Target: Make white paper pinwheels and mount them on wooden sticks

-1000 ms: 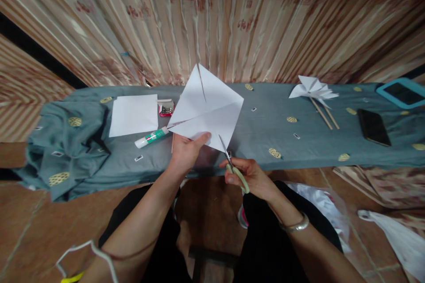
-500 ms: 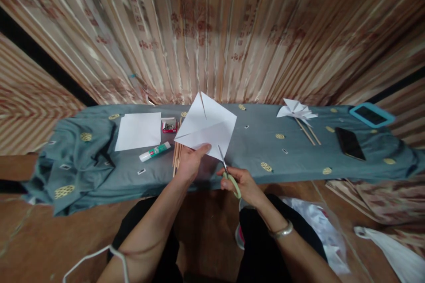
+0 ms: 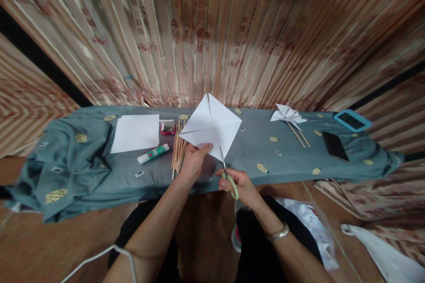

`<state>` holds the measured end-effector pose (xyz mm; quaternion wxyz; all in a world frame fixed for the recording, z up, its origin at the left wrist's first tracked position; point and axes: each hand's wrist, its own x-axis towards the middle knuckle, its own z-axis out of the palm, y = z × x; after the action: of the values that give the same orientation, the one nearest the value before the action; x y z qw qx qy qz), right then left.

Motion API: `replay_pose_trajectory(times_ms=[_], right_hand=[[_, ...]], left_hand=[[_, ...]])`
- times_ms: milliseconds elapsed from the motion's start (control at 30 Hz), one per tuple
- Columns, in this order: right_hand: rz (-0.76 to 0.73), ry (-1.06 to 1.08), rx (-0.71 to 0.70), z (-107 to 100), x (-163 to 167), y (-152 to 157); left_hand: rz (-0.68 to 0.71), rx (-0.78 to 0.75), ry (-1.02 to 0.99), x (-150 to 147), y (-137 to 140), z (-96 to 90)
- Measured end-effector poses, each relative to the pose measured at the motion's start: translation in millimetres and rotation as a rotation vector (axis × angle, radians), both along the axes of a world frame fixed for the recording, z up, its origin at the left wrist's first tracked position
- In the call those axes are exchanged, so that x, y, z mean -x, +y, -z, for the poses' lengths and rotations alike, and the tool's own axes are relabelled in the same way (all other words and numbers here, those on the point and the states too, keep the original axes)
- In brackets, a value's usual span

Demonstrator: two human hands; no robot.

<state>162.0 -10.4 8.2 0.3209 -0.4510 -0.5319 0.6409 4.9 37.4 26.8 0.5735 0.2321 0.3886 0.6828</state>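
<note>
Paper square (image 3: 212, 124), one, left hand (image 3: 194, 159) pinching it, right hand (image 3: 245, 186) gripping scissors (image 3: 224, 166), one pair

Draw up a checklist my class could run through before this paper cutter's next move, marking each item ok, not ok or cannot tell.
1. Left hand grips the paper: ok.
2. Right hand holds the scissors: ok.
3. Left thumb clear of the blades: ok, it lies apart.
4. Fingers under the paper clear too: cannot tell, hidden.
5. All four corners slit: not ok, the right corner shows none.
6. Sticks on the table: ok.
</note>
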Motion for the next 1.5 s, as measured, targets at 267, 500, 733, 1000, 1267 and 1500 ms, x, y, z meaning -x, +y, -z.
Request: replay_pose_trajectory(times_ms=[267,500,733,1000,1267,1500], right_hand=[[0.012,-0.034,-0.031,3,-2,-4],[0.076,0.002,-0.045,7,-2,-7],[0.085,-0.002,-0.037,1,-3,-8],[0.121,-0.006,-0.008,1,-1,-9],[0.173,0.006,0.002,4,2,-8],[0.196,0.005,0.012,4,4,-9]], left_hand=[[0.013,0.003,-0.016,-8,3,-0.8],[0.033,-0.002,-0.018,-12,3,-1.4],[0.018,-0.006,-0.029,-15,5,0.4],[0.016,-0.016,0.014,-16,5,0.7],[0.01,-0.029,-0.052,-17,7,3.4],[0.016,-0.024,-0.076,-16,5,-0.6]])
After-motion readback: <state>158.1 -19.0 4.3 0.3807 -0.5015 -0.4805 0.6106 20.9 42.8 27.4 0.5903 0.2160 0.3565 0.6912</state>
